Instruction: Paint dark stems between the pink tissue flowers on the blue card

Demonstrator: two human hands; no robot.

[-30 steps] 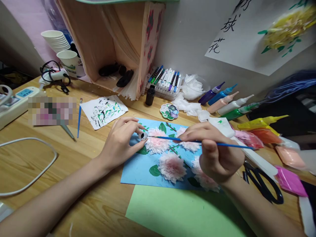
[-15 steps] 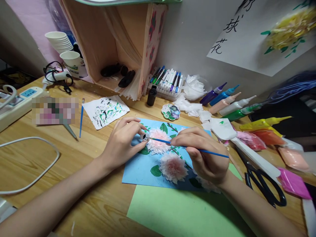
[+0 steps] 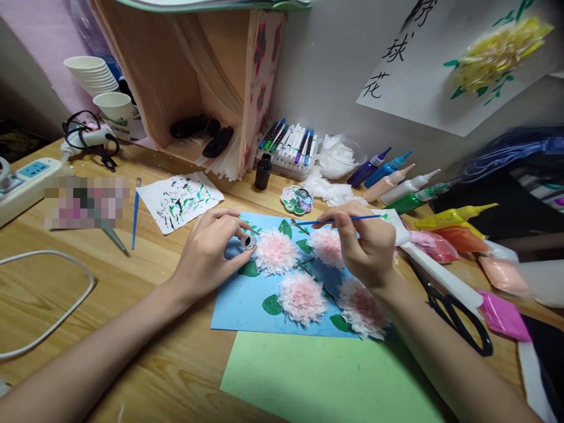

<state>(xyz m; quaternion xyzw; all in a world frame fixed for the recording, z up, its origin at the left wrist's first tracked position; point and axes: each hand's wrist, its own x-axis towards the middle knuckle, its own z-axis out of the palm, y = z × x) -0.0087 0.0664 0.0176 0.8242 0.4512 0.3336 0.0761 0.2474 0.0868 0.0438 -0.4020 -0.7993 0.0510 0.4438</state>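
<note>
My left hand (image 3: 214, 244) pinches a small cap (image 3: 249, 241) with black paint inside, at the left edge of a blue sheet (image 3: 233, 305). My right hand (image 3: 368, 244) grips a slim blue paintbrush (image 3: 310, 222) over the sheet's upper part. Its tip lies at a dark painted stem beside a green leaf (image 3: 285, 228); whether it touches the paper I cannot tell. Several pink tissue-paper flowers (image 3: 277, 251) stand out from the sheet among green leaves and dark stems. My right hand and forearm partly cover the flowers on the right.
Under the blue sheet's lower edge lies green paper (image 3: 317, 376). Behind stand a dark bottle (image 3: 263, 171), a paint palette (image 3: 296, 200) and markers (image 3: 288, 141). Scissors (image 3: 458, 317) lie to the right; a paint-smeared paper (image 3: 178, 201) and another brush (image 3: 135, 217) to the left.
The brush tip has moved from the cap, up and right, to the stem near the top of the sheet. My left hand keeps hold of the cap. The view has shifted slightly.
</note>
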